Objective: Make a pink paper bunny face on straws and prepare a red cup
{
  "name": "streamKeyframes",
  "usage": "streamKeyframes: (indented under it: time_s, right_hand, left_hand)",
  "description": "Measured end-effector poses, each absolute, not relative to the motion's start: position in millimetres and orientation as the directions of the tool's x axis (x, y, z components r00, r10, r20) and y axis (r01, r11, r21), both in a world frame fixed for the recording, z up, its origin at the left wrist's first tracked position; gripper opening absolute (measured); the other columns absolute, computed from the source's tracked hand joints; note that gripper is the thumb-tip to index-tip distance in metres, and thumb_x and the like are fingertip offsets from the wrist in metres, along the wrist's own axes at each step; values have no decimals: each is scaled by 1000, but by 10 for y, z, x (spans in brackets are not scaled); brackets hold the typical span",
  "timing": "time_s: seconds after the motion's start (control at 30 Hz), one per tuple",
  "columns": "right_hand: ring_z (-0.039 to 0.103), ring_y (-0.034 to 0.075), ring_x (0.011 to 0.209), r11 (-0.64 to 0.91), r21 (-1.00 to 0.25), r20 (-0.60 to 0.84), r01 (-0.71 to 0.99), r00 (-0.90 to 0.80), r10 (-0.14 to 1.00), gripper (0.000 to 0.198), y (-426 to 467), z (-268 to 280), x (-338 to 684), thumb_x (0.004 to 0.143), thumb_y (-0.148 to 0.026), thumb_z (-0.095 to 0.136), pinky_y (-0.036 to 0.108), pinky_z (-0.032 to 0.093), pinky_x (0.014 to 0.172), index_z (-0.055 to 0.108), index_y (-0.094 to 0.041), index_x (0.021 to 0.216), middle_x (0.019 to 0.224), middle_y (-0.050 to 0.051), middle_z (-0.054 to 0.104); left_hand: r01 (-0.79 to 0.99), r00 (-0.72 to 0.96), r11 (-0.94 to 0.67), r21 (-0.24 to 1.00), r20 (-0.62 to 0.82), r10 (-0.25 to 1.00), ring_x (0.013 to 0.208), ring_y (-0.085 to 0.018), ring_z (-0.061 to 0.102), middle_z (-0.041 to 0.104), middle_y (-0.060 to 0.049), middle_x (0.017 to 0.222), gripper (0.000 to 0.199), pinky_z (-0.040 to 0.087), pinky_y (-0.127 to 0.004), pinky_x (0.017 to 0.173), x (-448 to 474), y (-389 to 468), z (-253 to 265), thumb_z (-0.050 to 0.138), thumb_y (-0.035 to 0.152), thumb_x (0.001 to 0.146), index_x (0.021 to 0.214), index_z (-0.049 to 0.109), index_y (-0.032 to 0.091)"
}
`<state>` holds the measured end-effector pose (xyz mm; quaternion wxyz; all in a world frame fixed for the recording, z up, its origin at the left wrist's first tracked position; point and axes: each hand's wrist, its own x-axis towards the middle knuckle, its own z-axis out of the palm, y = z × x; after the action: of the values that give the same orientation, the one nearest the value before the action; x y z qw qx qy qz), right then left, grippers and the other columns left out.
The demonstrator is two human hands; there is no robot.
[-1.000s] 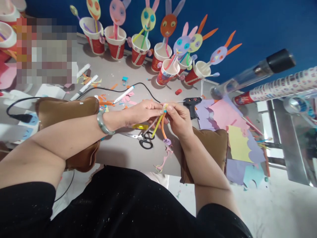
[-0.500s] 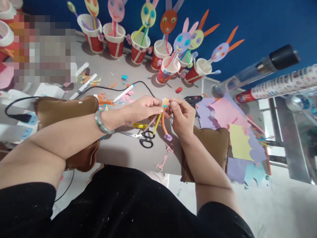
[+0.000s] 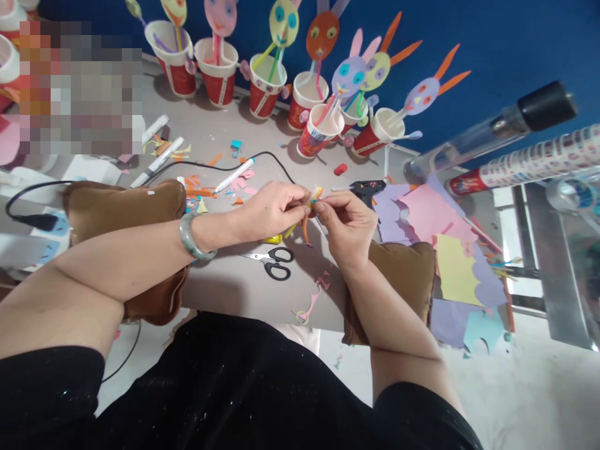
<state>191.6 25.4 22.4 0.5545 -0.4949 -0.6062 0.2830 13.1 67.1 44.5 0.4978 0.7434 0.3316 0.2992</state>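
Observation:
In front of me, a small bundle of coloured straws (image 3: 307,230), yellow and orange, is pinched in the fingers of my left hand (image 3: 276,212). My right hand (image 3: 350,224) meets it from the other side, thumb and fingertips closed on the bundle's top beside a tiny blue bit. Fingers cover most of the bundle. Just below lie scissors (image 3: 276,262) with black handles, and a yellow object (image 3: 272,239) shows partly under my left hand. A black glue gun (image 3: 368,189) rests beyond my right hand.
Several red paper cups (image 3: 265,94) with rabbit-faced figures line the blue wall. Coloured paper sheets (image 3: 457,269) lie to the right, near clear and patterned tubes (image 3: 525,159). Brown cushions (image 3: 126,212) sit under both arms. Markers (image 3: 234,175), scraps and a black cable are at left.
The bundle has been tilted and drawn up between my hands, so its hanging orange and yellow ends show less. My right hand has shifted slightly right. The scissors stay put.

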Motion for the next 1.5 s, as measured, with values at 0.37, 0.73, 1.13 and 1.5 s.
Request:
streamKeyframes:
  time_s: [0.37, 0.73, 1.13, 1.5]
  right_hand:
    - [63, 15, 70, 341, -856, 410, 389, 110, 905, 37, 190, 204, 1875, 92, -59, 70, 32, 54, 67, 65, -23, 83, 78, 1, 69]
    - [57, 15, 66, 426, -787, 499, 447, 55, 865, 23, 120, 241, 1842, 94, -41, 67, 33, 49, 62, 61, -24, 79, 73, 0, 63]
    - [74, 17, 70, 619, -783, 536, 52, -447, 716, 12, -78, 639, 1933, 91, -18, 69, 33, 57, 65, 60, -27, 89, 83, 2, 78]
    - [66, 20, 93, 675, -737, -5, 37, -999, 49, 15, -396, 932, 1877, 90, -15, 60, 35, 51, 89, 73, -18, 98, 96, 8, 74]
  left_hand:
    - [223, 589, -350, 910, 161, 792, 55, -9, 31, 38, 6, 56, 31, 26, -27, 55, 136, 620, 482, 57, 15, 87, 62, 38, 21]
    - [319, 548, -382, 867, 160, 821, 55, -10, 32, 41, 5, 55, 32, 25, -29, 56, 87, 635, 497, 60, 20, 90, 63, 42, 21]
    - [-1, 602, 73, 997, -58, 797, 69, -9, 68, 73, -2, 80, 5, 49, -21, 64, 109, 730, 533, 63, 15, 93, 97, 65, 14]
    - [-106, 550, 242, 965, -146, 822, 69, -10, 73, 76, -4, 83, 13, 51, -19, 60, 102, 798, 474, 65, 26, 99, 103, 60, 15]
